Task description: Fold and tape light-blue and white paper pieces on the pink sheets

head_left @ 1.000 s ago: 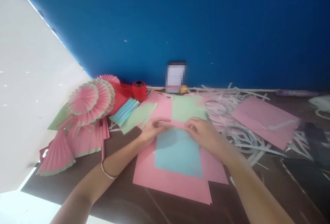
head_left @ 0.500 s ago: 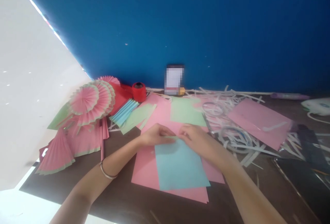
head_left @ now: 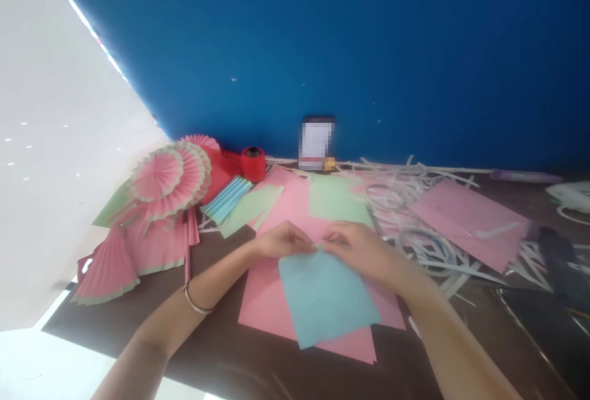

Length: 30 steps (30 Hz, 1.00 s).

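A light blue sheet of paper lies over pink sheets on the dark table. At its far edge, my left hand pinches the paper between thumb and fingers. Close beside it, my right hand grips the same edge, fingers bent. A narrow pale green strip shows along the edge between both hands. The fingertips partly cover that edge, so any fold there is hard to make out. Just beyond the hands lies a light green sheet.
Pink pleated paper fans pile up at the left, near a blue pleated strip and a red tape roll. White paper scraps and a pink packet lie right. A dark flat device sits at lower right.
The blue sheet has turned slightly, its near edge now slanting with the left corner closer to me. Both hands still hold its far edge. The whole view has shifted a little.
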Tool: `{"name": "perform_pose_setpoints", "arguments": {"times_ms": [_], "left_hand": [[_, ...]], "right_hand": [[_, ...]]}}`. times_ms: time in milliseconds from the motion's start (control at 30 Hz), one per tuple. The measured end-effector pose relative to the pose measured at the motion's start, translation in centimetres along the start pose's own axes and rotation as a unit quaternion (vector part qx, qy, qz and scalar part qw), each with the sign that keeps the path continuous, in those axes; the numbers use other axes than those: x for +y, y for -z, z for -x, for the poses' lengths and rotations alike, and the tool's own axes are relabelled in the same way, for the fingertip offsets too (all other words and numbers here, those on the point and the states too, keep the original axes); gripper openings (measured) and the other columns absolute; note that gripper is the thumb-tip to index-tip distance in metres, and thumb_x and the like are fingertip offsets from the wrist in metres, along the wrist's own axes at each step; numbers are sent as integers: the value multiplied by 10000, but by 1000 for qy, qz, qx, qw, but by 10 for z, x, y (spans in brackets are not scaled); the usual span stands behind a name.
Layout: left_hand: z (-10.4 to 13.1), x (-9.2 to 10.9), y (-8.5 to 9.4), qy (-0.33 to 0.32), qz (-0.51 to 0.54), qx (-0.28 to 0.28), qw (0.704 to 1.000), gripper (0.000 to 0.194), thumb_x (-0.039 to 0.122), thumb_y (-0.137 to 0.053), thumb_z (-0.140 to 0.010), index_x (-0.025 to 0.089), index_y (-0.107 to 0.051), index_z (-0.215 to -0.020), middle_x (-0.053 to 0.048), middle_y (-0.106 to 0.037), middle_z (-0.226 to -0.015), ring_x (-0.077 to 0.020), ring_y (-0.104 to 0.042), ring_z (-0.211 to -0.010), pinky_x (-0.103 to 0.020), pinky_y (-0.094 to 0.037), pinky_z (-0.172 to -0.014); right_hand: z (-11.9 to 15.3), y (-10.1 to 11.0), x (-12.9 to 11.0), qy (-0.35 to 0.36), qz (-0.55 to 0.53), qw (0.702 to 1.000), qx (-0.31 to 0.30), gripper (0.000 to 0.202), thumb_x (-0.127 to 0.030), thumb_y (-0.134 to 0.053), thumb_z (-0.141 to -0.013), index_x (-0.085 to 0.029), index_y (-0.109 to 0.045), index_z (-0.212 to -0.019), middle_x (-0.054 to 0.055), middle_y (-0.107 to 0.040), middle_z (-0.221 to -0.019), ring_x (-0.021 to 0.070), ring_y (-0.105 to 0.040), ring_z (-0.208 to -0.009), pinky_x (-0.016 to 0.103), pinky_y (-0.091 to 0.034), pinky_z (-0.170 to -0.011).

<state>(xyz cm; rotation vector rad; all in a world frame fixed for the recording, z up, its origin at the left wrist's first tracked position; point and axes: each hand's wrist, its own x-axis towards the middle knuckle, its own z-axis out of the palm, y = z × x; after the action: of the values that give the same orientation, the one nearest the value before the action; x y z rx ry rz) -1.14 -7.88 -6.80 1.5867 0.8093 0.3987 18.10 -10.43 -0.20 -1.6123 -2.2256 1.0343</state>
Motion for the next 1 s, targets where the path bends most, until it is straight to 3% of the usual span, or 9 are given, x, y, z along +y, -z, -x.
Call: {"name": "perform_pose_setpoints", "arguments": {"times_ms": [233,500,767,1000], "left_hand": [[-3,-11,5,14,51,24,998,318,391,-665,-711,114,-713,-861,-63,-691,-762,-131,-601,-644,-240,-479,-607],[-3,-11,10,29,106,18,994,420,394,-713,-664,110,-685,-971,-91,-697,-823,-146,-627,-671,-257,-490,-635],[-9,-19,3,53,89,73,992,390,456,-657,-700,136,-706,-919,-72,-700,-834,-140,-625,-668,-254,-490,-628],[-4,-17,8,31,102,62,992,361,417,-695,-672,124,-710,-883,-61,-690,-775,-114,-598,-633,-228,-470,-608]], "right_hand": [[0,10,16,-41,2,997,59,270,-388,-557,-764,-214,-658,-943,67,-670,-1015,221,-634,-877,292,-492,-702],[-3,15,9,-18,-26,996,87,135,-287,-556,-758,-192,-653,-748,43,-689,-857,182,-641,-781,277,-500,-709],[-5,12,11,-39,-30,994,96,142,-287,-577,-734,-190,-669,-786,50,-686,-881,190,-641,-785,293,-501,-703],[-7,10,9,-24,20,992,122,186,-300,-531,-770,-188,-680,-774,55,-674,-887,196,-624,-780,311,-484,-705]]}}
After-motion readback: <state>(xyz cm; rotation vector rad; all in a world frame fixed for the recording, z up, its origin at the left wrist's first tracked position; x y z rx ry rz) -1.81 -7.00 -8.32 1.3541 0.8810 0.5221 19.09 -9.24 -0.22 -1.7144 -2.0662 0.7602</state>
